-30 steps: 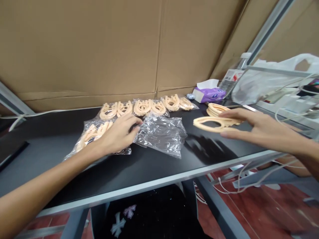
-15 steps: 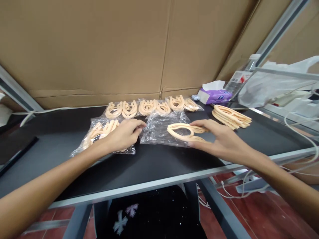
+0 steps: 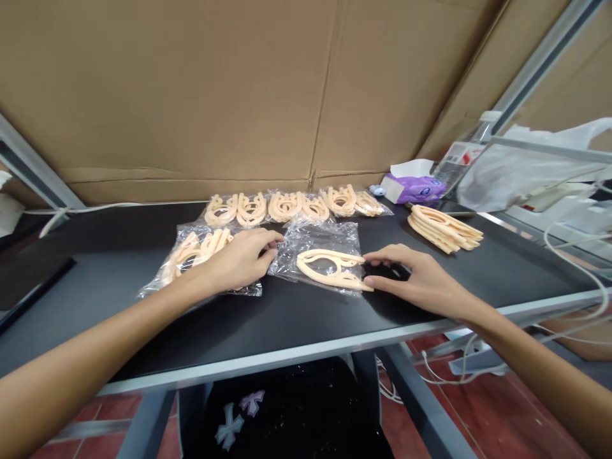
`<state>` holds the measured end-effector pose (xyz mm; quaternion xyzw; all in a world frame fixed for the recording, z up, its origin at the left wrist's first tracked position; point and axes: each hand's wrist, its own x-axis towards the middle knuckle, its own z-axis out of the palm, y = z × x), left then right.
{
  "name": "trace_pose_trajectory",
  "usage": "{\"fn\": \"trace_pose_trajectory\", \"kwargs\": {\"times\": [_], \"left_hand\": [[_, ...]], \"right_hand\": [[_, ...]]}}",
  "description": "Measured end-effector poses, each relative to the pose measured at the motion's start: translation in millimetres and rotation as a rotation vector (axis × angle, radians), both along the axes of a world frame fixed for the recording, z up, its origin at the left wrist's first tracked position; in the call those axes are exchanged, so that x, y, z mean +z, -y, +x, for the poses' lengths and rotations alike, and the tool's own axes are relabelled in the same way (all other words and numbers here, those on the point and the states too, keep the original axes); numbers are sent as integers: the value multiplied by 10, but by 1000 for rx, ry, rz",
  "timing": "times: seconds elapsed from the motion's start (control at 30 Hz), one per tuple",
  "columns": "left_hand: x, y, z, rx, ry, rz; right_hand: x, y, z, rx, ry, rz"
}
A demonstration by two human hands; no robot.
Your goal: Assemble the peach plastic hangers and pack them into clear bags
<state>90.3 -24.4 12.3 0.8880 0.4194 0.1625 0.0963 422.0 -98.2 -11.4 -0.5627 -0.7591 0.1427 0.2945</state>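
Observation:
A cream folded plastic hanger (image 3: pixel 310 276) lies on or partly inside a clear plastic bag (image 3: pixel 315 237); which one I cannot tell. My right hand (image 3: pixel 418 280) grips the hanger's two right-hand ends between thumb and fingers. At the bag's left edge, my left hand (image 3: pixel 246 258) has its fingertips pinched on the film. Under that hand and wrist lies a filled bag of hangers (image 3: pixel 189 250). Behind both hands, several bagged hangers (image 3: pixel 251 209) form a row. Loose folded hangers (image 3: pixel 442 228) are stacked to the right.
A purple tissue pack (image 3: pixel 421 188) and a clear bottle (image 3: pixel 461 156) stand at the back right, near a white plastic bag (image 3: pixel 526 159). Cables (image 3: pixel 581 268) hang over the right side. A dark flat object (image 3: pixel 29 287) lies left on the black table (image 3: pixel 268 335). Cardboard (image 3: pixel 191 89) walls the back.
My right hand has moved the hanger left and toward me, lower over the bag. Its fingers now hold just the hanger's ends. My left hand has barely moved.

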Motion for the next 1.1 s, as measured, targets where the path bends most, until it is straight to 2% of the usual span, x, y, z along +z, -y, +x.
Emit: {"fn": "trace_pose_trajectory", "kwargs": {"times": [0.2, 0.3, 0.4, 0.57, 0.7, 0.8, 0.87, 0.93, 1.03, 1.1], "left_hand": [[26, 18, 2, -4, 4, 7], [20, 22, -9, -20, -11, 12], [16, 25, -16, -22, -10, 17], [10, 24, -18, -47, 15, 8], [12, 23, -20, -50, 23, 17], [23, 29, -20, -47, 17, 12], [28, 31, -20, -46, 11, 9], [27, 29, -19, -40, 10, 7], [15, 18, -20, -34, 1, 7], [8, 10, -19, -37, -13, 14]], "right_hand": [[-38, -42, -362, 5, -124, 17], [-7, -16, -476, 63, -147, -72], [26, 34, -472, 148, -174, -139], [26, 18, -446, 197, -88, 17], [1, -84, -570, 201, 8, 126], [19, -124, -614, 231, -20, 143], [76, -125, -515, 231, -38, 131], [162, -135, -265, 99, -11, 180], [265, -230, 372, -296, 274, 330], [263, -348, 874, -531, 476, 306]]}}
